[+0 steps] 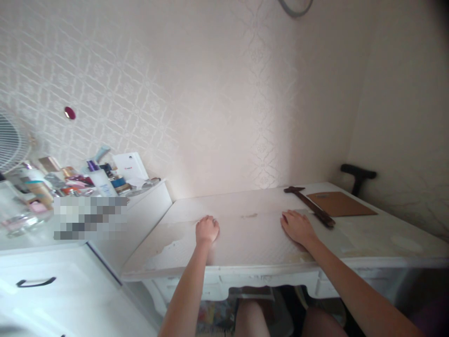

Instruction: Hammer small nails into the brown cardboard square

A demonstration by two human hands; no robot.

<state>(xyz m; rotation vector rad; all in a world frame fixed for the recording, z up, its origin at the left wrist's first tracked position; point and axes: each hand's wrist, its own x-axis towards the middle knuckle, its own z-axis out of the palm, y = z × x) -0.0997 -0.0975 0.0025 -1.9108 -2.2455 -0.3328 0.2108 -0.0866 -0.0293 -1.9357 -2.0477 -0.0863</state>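
Fingers of the left hand [206, 230] are lying curled into a loose fist, knuckles down on the white desk top [245, 243]. Nothing is showing inside them (whether something small is tucked in there I cannot tell). Those of the right hand [297, 227] are lying flat and close together, palm down on the same surface, gripping nothing.

Just past the little-finger side of the right hand, a dark wooden stick [312, 207] is lying on the desk, near the fingers but apparently not touching them. Its long axis is running slantwise, from a crosspiece head ahead of the fingertips back to a near end beside the back of the hand. The right hand is much the nearer of the two, and the left fist is sitting well apart from the stick, across a worn patch of the top.

Beyond the stick, further outward from the right fingers, a flat brown board [342, 204] is lying, and past it a black handle [358, 174] is standing by the wall. Outward from the left fist, a white dresser [105, 252] is carrying a crowd of bottles and jars [94, 180].
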